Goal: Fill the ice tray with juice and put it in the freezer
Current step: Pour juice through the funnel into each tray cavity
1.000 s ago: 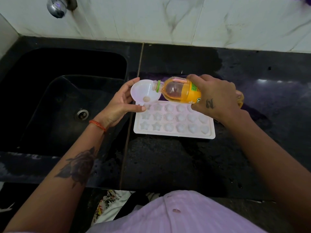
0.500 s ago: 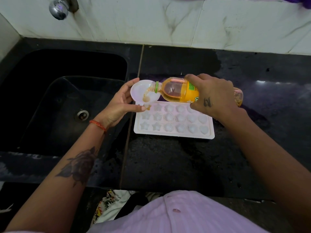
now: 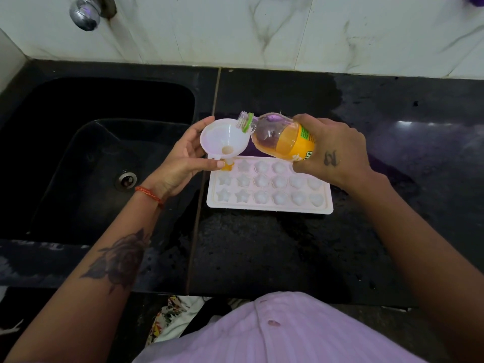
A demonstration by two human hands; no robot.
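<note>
A white ice tray with star, round and heart moulds lies on the black counter. Its far-left mould holds orange juice under the spout of a white funnel, which my left hand holds by the rim. My right hand grips a clear bottle of orange juice with a yellow label. The bottle lies nearly level, its open neck raised a little over the funnel's edge. No juice is running from it. The other moulds look empty.
A black sink with a drain lies left of the tray, a chrome tap above it. The black counter stretches right and toward me. A white marble wall stands behind. My pale pink shirt fills the bottom edge.
Juice ran from the bottle into the funnel half a second ago. Now the bottle's neck has tipped up and the flow has stopped. The far-left mould has turned orange.
</note>
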